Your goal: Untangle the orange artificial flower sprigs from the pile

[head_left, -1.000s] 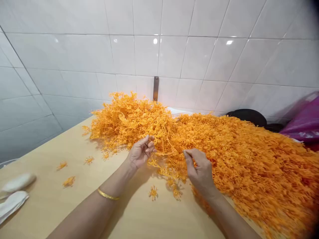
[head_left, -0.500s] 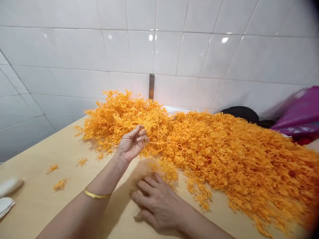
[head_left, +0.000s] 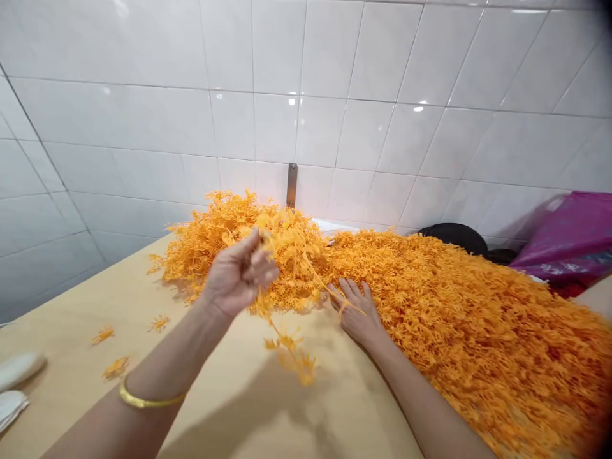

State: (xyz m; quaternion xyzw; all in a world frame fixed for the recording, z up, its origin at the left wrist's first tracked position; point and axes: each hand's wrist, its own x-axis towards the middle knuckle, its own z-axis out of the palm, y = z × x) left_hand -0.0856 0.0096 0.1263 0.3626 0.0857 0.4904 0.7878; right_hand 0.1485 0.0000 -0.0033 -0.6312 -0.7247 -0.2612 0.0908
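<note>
My left hand [head_left: 239,274] is raised, its fingers closed on an orange artificial plant sprig [head_left: 289,347]. Thin stems with small frilly leaves hang below the hand and reach out to its right. My right hand [head_left: 359,319] rests palm down with fingers spread at the left edge of a large orange heap [head_left: 459,319]. One thin stem crosses over its fingers. Behind my left hand sits a smaller bushy pile of orange sprigs [head_left: 215,229].
Several loose orange pieces [head_left: 159,323] lie on the pale table [head_left: 71,293]. Two whitish objects [head_left: 19,371] are at the left edge. Along the tiled wall [head_left: 157,115] are a metal bracket [head_left: 292,185], a black round object [head_left: 456,237] and a purple bag [head_left: 564,229].
My right hand has moved up and right from the table to the heap, pushing its near edge rightward. The left hand has shifted slightly left, with the sprig dangling below it.
</note>
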